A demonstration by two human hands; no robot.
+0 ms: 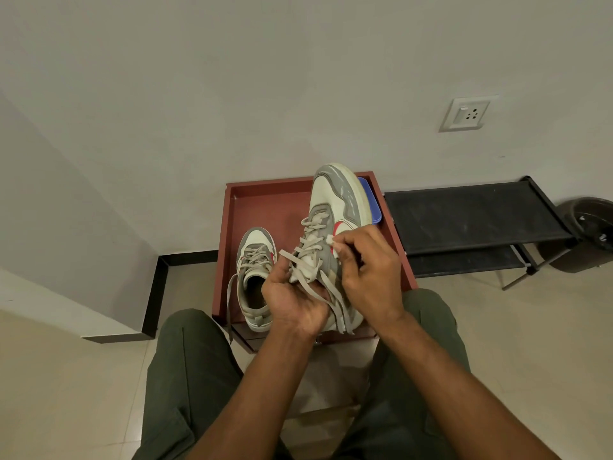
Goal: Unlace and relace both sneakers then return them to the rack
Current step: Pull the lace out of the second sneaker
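Grey-and-white with a red side mark, the held sneaker is raised above the red-brown tray, toe pointing away from the person and tilted upward. The left hand cups the heel end from below, fingers curled round the collar and the loose lace ends, which hang down over the palm. The right hand sits at the sneaker's right side — thumb and forefinger pinched on a lace tip beside the upper eyelets. The lace remains threaded through most eyelets.

The second sneaker rests flat in the tray to the left of the held one, toe away from the person, opening upward; one lace end trails over the tray's near edge. A blue lidded box lies in the tray's far right corner, partly hidden behind the raised toe.

The black rack stands just right of the tray against the wall — both visible shelves carry no footwear. A dark bin stands at the rack's right end. A wall socket is mounted above the rack. The person is seated, in dark green trousers.
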